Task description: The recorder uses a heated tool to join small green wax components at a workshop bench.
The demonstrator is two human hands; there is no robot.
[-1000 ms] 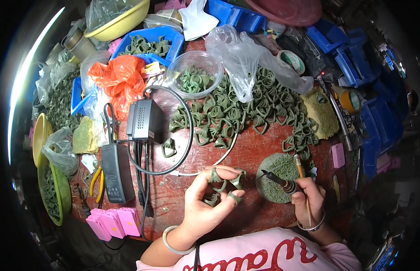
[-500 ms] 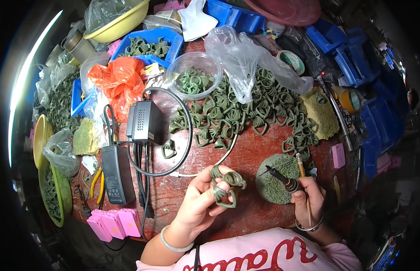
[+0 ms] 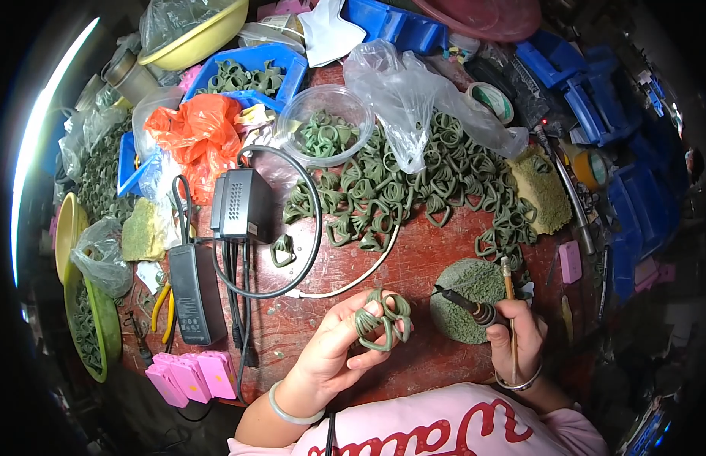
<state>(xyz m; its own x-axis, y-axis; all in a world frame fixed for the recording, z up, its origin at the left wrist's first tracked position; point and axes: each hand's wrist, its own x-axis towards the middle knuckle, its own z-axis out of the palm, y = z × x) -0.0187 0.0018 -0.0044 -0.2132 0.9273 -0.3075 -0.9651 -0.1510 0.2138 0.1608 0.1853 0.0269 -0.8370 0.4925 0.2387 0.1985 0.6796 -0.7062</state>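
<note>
1. Left hand (image 3: 334, 353): raised above the red-brown table (image 3: 413, 266), fingers closed around a cluster of green wax rings (image 3: 383, 319) pinched at the fingertips.
2. Green wax rings: held to the left of the right hand, near the tool tip but apart from it.
3. Right hand (image 3: 520, 338): closed around a dark heated pen tool (image 3: 467, 304) and a thin wooden stick (image 3: 511, 319); the tool's tip points left over a round green pad (image 3: 470, 292).
4. Loose pile of green wax rings (image 3: 413, 190): spread across the table beyond both hands, well apart from them.
5. Black power unit (image 3: 243, 204): on the table to the left, cables looping toward the hands.
</note>
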